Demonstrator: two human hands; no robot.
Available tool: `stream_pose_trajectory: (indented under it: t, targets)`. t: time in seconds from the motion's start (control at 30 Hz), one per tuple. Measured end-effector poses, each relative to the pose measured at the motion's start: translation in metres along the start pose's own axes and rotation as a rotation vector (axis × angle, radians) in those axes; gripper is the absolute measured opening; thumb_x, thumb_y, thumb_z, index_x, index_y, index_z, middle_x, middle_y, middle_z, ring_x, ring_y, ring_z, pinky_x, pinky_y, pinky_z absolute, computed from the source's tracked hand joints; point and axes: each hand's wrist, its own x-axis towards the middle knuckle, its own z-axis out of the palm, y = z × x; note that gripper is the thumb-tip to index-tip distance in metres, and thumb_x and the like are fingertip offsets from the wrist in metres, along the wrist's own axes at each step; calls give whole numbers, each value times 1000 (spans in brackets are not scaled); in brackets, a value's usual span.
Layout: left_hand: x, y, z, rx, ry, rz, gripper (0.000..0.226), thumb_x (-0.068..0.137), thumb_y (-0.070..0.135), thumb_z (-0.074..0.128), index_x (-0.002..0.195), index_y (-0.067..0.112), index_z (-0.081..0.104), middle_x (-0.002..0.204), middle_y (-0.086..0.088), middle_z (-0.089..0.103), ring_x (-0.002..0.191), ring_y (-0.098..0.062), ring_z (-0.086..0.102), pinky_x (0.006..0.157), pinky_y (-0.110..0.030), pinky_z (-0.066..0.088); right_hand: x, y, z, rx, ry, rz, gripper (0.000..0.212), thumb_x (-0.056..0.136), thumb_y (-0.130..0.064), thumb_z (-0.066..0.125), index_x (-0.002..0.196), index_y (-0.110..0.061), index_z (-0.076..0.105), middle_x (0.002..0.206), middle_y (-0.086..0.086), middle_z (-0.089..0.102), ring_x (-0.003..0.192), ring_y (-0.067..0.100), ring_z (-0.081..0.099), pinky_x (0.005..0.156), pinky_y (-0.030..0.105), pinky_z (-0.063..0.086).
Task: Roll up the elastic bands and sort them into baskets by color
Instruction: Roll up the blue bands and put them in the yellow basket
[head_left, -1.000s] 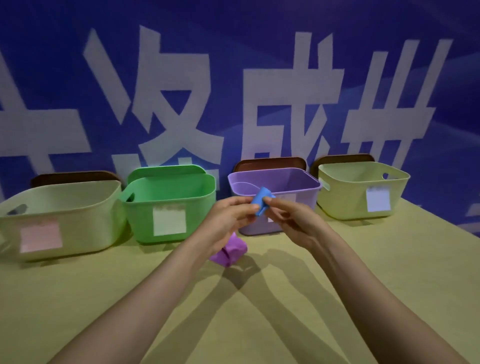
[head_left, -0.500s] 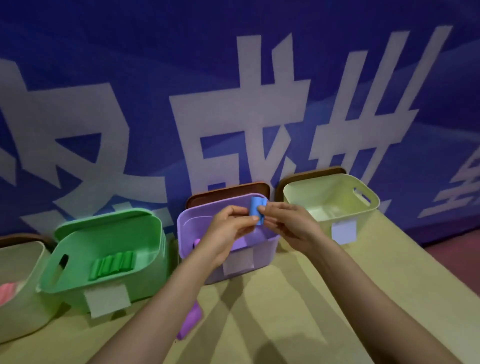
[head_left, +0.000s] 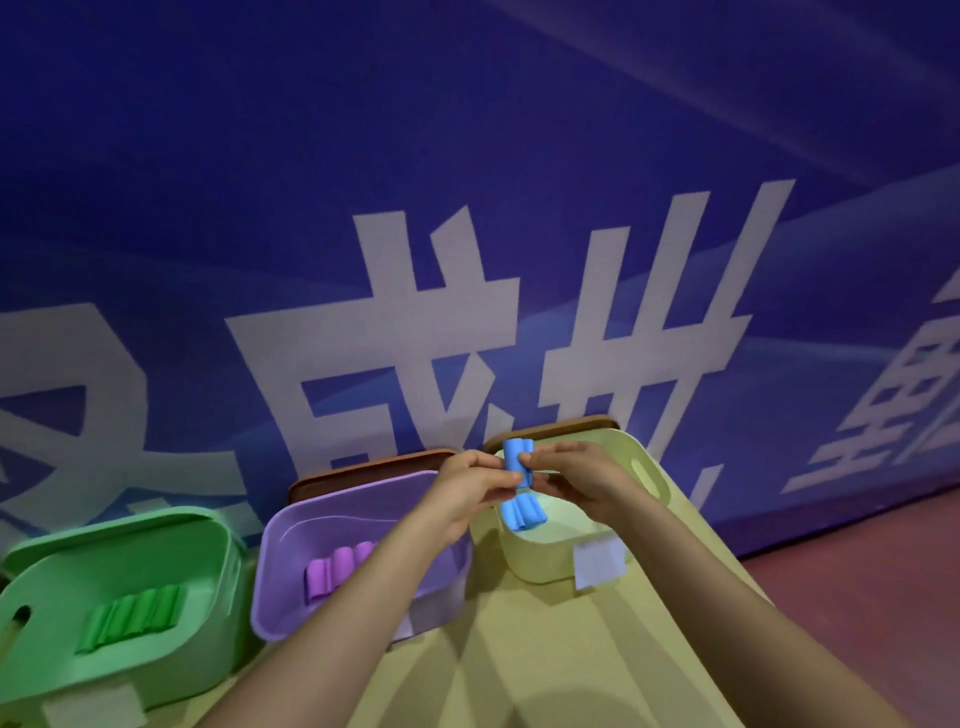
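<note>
Blue and rolled tight, the band (head_left: 516, 457) stands almost upright between the two hands, above the far left corner of the yellow basket (head_left: 540, 564). The left hand (head_left: 462, 493) pinches it from the left with thumb and curled fingertips. The right hand (head_left: 587, 478) pinches it from the right, with its other fingers bent loosely over the basket. Both forearms reach in from the bottom edge of the view.

Just under the band, more blue rolls (head_left: 522, 512) lie side by side inside the yellow basket, against its left wall. A white label (head_left: 600, 561) hangs on the front of that basket.

To the left, touching or nearly touching it, stands the purple basket (head_left: 275, 597). It holds purple rolls (head_left: 337, 566), partly hidden by the left forearm. Further left is the green basket (head_left: 156, 680), with a row of green rolls (head_left: 132, 616) on its floor and a pale label, blurred, low on its front.

All three baskets stand in a line on a yellow-green table (head_left: 519, 654), close to the back edge. Brown lids (head_left: 374, 465) lean up behind the purple and yellow baskets. Behind everything is a dark blue banner (head_left: 467, 182) with large white characters. A strip of reddish floor (head_left: 857, 571) shows to the right of the table.
</note>
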Motion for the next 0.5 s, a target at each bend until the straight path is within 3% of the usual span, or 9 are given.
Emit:
stream_pose_trajectory:
  t: [0.07,0.17,0.23,0.37,0.5]
  targets:
    - [20,-5,13,18,20,-15,21,78,-8,69,89,3,56,88,-14,64,78,-21,66,68,-21,57,15,-2,-18,-24,-6,35,9,80,-3,72,85,-1,65,78,10,66,70,15,65,68,20,56]
    - [50,-16,32,45,27,-59,19,79,-9,68,83,4,54,82,-12,61,75,-19,63,64,-19,56,41,2,-44,-52,8,83,12,80,0,71,75,-4,61,72,9,62,65,13,64,58,18,54]
    - [72,-25,43,85,27,-96,16,81,-7,67,84,3,55,83,-12,61,74,-18,62,64,-18,56,61,9,-59,-63,4,125,13,81,0,70,75,-4,59,75,11,62,68,15,64,57,17,54]
    - [109,-45,51,197,-3,-204,18,90,-1,57,108,-5,58,100,-18,59,84,-21,61,70,-24,56,102,29,-81,-123,12,238,8,84,0,67,86,1,59,78,12,62,64,14,65,54,17,54]
    - [131,-62,52,307,-5,-338,16,93,-1,45,106,1,54,86,-9,50,76,-17,51,75,-29,50,135,54,-87,-203,13,339,10,83,4,66,79,2,57,76,14,60,64,17,64,54,21,56]
